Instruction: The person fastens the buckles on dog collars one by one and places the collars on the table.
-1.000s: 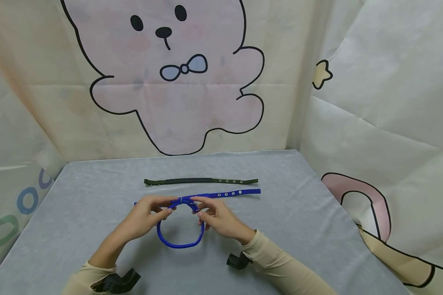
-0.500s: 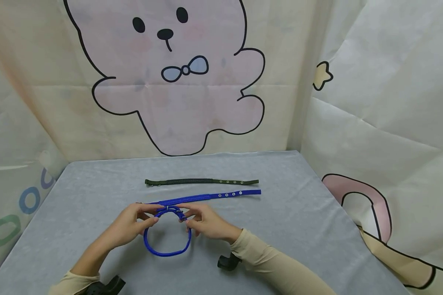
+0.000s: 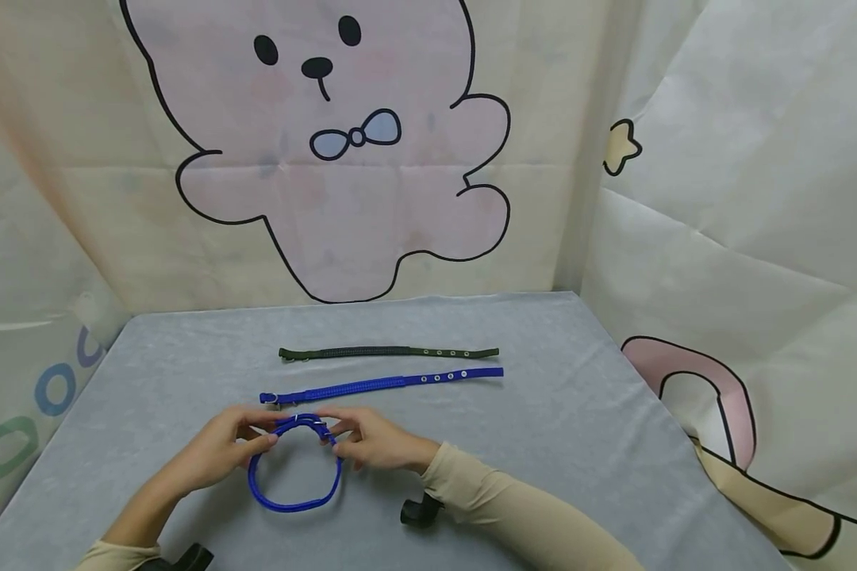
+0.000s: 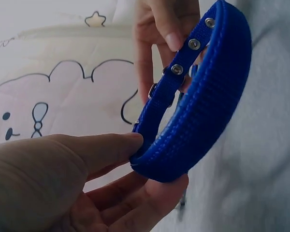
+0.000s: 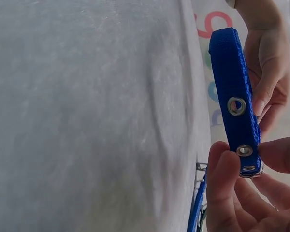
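A blue collar (image 3: 293, 506), closed into a loop, is held between both hands above the near part of the table. My left hand (image 3: 217, 450) pinches its left side between thumb and fingers. On the other side my right hand (image 3: 382, 438) pinches the loop near the buckle. In the left wrist view the padded band of the collar (image 4: 217, 92) faces the camera, with metal eyelets along the strap behind it. The right wrist view shows eyelets on the blue strap (image 5: 232, 72) between thumb and fingers; the buckle is mostly hidden there.
A second blue collar (image 3: 357, 387) lies straight on the grey tablecloth (image 3: 578, 444), just beyond the hands. Farther back lies a dark green collar (image 3: 371, 350), roughly parallel to it. Printed curtains (image 3: 414, 206) stand behind and at both sides of the table.
Both hands have moved left and toward the near edge with the looped blue collar. The buckle end of the blue collar lying flat has come into view.
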The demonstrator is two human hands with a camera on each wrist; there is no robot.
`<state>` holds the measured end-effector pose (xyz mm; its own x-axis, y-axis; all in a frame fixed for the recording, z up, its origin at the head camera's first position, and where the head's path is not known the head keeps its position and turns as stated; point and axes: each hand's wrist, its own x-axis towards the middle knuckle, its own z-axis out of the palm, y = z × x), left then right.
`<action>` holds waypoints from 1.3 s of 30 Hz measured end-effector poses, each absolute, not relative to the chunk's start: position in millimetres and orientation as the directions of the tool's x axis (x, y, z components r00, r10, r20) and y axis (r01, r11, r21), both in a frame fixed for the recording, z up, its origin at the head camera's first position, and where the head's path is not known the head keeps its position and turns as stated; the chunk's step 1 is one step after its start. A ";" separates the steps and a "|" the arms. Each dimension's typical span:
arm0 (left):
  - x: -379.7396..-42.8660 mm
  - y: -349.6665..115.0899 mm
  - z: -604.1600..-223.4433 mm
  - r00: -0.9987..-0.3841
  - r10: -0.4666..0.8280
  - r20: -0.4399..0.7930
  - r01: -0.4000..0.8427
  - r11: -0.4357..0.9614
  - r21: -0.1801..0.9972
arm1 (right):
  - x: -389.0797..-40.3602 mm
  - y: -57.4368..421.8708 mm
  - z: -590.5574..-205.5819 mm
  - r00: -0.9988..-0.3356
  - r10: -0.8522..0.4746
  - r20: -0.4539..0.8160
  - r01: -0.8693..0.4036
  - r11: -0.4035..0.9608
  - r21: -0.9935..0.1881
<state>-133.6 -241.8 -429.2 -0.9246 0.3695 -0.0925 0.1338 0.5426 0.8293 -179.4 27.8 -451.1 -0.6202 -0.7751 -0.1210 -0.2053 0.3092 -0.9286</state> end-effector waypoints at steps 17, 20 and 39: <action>-131.4 -284.0 -446.9 -0.879 0.460 -0.124 0.166 0.539 0.826 | -166.6 -16.3 -455.7 -0.585 -0.775 -0.238 -0.246 0.449 -0.859; -131.7 -288.4 -450.1 -0.874 0.470 -0.125 0.170 0.536 0.827 | -164.4 -20.9 -456.9 -0.585 -0.775 -0.239 -0.254 0.455 -0.854; -134.2 -301.5 -463.4 -0.856 0.513 -0.061 0.285 0.567 0.773 | -157.3 -34.9 -454.0 -0.638 -0.717 -0.280 -0.342 0.590 -0.731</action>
<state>-134.2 -301.5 -463.4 -0.8559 0.5134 -0.0613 0.2845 0.5666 0.7733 -157.3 -34.9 -454.0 -0.6383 -0.7172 -0.2796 -0.3424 0.5898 -0.7314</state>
